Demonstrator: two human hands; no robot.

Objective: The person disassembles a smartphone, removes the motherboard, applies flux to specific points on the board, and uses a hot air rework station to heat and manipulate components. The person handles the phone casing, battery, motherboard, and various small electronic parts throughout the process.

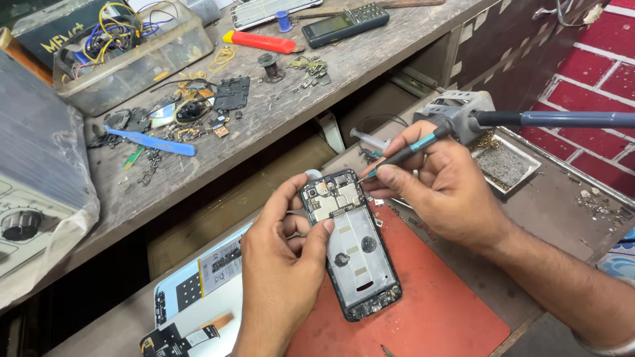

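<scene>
Bright, even daylight; soft shadows fall toward seven o'clock under the hands. Focus is sharp centrally, with slight wide-angle bending at the edges.

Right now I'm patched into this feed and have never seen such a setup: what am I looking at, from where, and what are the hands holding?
This is one picture from a camera worn on a person's head, looking down at their own two bare hands. The left hand grips an opened phone with its back cover off, the circuit board showing, above a red mat. The right hand holds a thin teal-banded tool like a pen, its tip at the phone's top edge. On the wooden shelf behind lie a red-handled knife, a blue plastic pry tool, a small keypad phone, loose phone parts and a clear box of wires.
</scene>
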